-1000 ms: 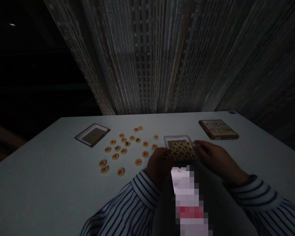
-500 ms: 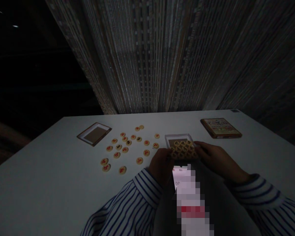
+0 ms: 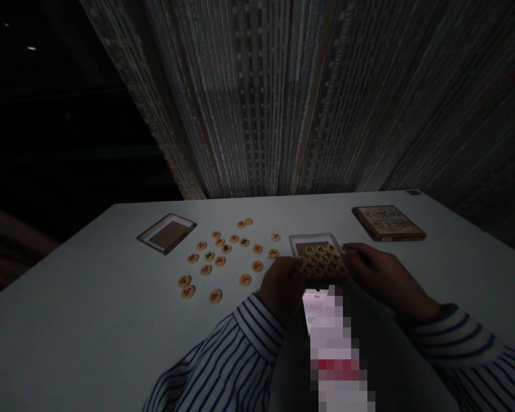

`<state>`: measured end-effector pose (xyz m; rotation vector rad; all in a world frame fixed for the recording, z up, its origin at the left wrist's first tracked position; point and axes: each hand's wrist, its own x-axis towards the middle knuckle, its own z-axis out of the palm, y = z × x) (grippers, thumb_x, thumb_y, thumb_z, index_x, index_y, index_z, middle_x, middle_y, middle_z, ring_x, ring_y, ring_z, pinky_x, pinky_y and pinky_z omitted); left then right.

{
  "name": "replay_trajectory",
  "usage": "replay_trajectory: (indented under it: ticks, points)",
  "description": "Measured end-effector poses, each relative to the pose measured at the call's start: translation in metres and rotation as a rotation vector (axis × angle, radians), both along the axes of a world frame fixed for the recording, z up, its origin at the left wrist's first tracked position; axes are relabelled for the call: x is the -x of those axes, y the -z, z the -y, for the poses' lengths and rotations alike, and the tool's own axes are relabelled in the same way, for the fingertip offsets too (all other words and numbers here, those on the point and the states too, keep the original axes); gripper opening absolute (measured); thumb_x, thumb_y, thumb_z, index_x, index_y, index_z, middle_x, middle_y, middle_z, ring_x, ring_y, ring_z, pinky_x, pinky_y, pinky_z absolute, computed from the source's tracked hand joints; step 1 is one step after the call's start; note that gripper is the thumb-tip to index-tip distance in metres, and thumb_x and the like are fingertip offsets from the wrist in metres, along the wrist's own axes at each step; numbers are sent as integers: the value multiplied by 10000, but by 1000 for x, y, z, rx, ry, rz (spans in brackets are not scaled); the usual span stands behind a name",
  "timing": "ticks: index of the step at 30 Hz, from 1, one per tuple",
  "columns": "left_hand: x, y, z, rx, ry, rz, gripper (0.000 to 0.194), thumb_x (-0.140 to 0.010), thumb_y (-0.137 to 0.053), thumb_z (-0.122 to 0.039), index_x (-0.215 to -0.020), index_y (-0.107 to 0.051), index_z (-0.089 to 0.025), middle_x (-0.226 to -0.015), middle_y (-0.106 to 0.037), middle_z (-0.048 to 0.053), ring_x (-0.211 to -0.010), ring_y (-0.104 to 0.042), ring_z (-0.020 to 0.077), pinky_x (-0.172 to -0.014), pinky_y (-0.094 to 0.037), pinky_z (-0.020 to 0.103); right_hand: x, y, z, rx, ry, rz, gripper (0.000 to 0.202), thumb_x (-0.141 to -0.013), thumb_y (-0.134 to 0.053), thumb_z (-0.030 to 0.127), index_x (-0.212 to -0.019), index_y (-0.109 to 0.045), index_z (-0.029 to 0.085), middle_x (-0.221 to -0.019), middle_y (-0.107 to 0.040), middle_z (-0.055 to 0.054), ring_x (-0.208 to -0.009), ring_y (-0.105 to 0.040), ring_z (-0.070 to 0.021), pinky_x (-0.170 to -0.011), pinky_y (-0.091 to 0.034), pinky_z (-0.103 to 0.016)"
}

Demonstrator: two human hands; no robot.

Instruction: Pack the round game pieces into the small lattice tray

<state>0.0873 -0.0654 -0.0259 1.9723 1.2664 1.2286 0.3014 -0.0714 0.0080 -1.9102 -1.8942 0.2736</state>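
A shallow open box (image 3: 311, 235) rests at the table's near edge in front of me, with rows of round xiangqi pieces (image 3: 321, 260) with dark characters filling its nearer part. My left hand (image 3: 283, 286) is closed at the box's left side, its fingertips partly hidden. At the right side, my right hand (image 3: 381, 277) grips the rim with bent fingers. Left of the box, several loose xiangqi pieces (image 3: 220, 261) lie scattered on the white table (image 3: 90, 320), mostly with red characters and a few with dark ones.
A box lid (image 3: 167, 233) lies at the far left, hollow side up. To the right is a closed flat box (image 3: 388, 222) with a printed cover. Below my hands glows a phone (image 3: 315, 309), partly pixelated. A striped curtain (image 3: 257, 103) hangs behind the table.
The whole view has shifted very slightly. My right fingers have moved a little at the box's right edge; the pieces and my left hand look the same.
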Motion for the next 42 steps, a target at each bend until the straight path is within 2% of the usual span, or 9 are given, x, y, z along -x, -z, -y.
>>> replay_trajectory:
  ticks: [9,28,36,39,42]
  points:
    - [0,-5,4,-64,22,11,172,-707,-571,-104,-867,-599,-160,-791,-629,36,-697,-603,128,-655,-528,271,1,-1,0,-51,-26,-33,297,-840,-399,381,-953,-604,198,-794,-700,-48,-702,-647,-199,-594,-467,-296]
    - [2,-6,2,-151,53,-6,144,-716,-571,-123,-854,-600,-154,-761,-628,40,-662,-589,124,-620,-522,266,-1,2,0,-64,-56,-35,277,-840,-416,362,-941,-610,193,-801,-700,-47,-701,-644,-191,-605,-471,-293]
    - [3,-14,4,-240,81,34,114,-721,-537,-115,-803,-602,-160,-743,-634,48,-672,-584,132,-620,-508,263,1,-2,1,-90,-71,-92,290,-830,-403,369,-916,-616,193,-807,-700,-57,-703,-651,-207,-604,-489,-319]
    - [7,-20,5,-217,118,3,111,-726,-548,-118,-806,-609,-165,-755,-643,47,-700,-589,136,-654,-507,269,0,-4,1,-91,-80,-119,292,-826,-412,368,-918,-623,189,-832,-701,-65,-721,-651,-212,-616,-498,-327]
    - [16,-32,5,-153,123,-31,131,-723,-561,-105,-820,-621,-167,-777,-653,45,-725,-596,140,-685,-505,278,-2,-10,-2,-138,-99,-141,287,-824,-423,362,-904,-636,187,-853,-702,-72,-746,-650,-212,-643,-506,-327]
